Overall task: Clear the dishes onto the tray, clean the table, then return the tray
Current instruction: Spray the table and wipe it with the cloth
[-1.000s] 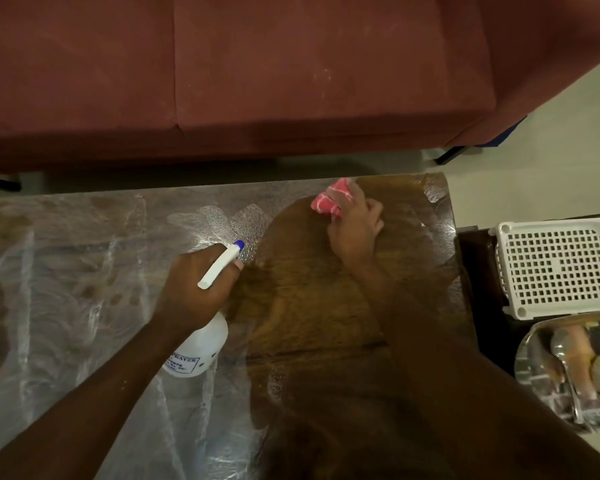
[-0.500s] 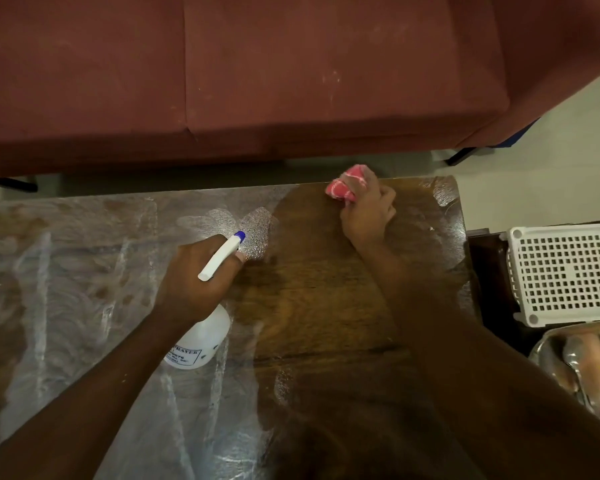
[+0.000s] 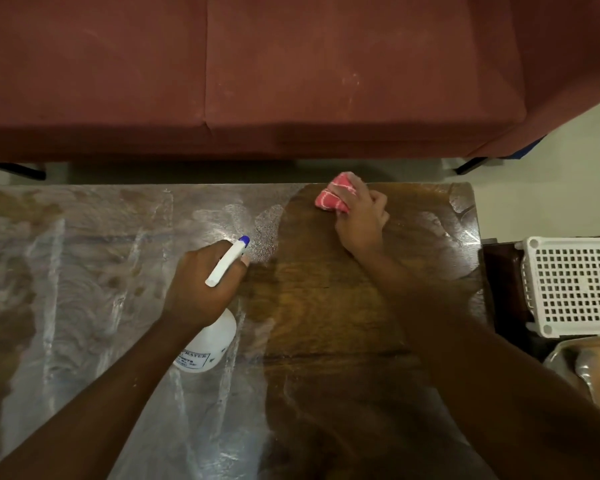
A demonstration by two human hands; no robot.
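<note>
Two bare hands are working over a wide wooden table [image 3: 326, 323], which is filling most of the lower view. Behind its far edge, a dark red sofa [image 3: 243, 74] is stretching across the whole top of the picture, with pale floor [image 3: 568, 161] showing at the right. Much of the table's left side is gleaming with wet streaks and a patch of fine droplets, while the right part is lying in shadow and showing dark wood grain.

Off the table's right end, a white perforated basket [image 3: 575, 285] is sitting on a dark lower surface. Just in front of it, a shiny metal tray [image 3: 555, 358] is peeking in at the frame's edge; its contents are too blurred to name.

Near the table's middle, the left hand [image 3: 198, 289] is gripping the neck of a white spray bottle [image 3: 210, 344], with the blue-tipped nozzle [image 3: 244, 240] pointing toward the far edge and the bottle's body tilting back toward the person.

Close to the far edge, toward the right, the right hand [image 3: 361, 220] is clenching a bunched pink cloth [image 3: 329, 199] and pressing it against the tabletop, the fabric poking out to the left of the fingers [image 3: 357, 188].
</note>
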